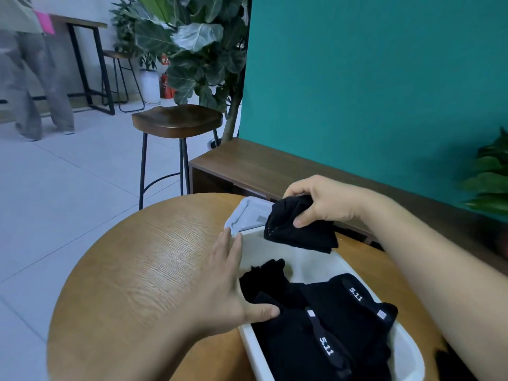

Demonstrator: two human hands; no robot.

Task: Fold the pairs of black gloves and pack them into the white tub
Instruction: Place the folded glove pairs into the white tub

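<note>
Risk first: held pair (299,229) hangs over the far end of the tub (310,259), folded but slack at its lower edge, so it may spring open if dropped rather than laid down. The likely cause would be letting go above the bare floor of the tub instead of pressing it flat there. Second risk: pair lands half on the far rim, or on the lid (247,213) lying just beyond the tub, since it now sits over that edge. Third: tub slides on the counter (137,270) if the pair is pushed in hard. Right grip (327,202) clamped on the held pair, thumb on the near face, fingers curled over the top fold. Left grip (228,284) spread flat, fingers straight, lying along the tub's left rim; thumb reaches over the rim and touches the packed gloves (330,325); it holds nothing. Packed gloves fill the near half of the tub, labels up. Far half shows white floor, room enough for the held pair by my estimate.
</note>
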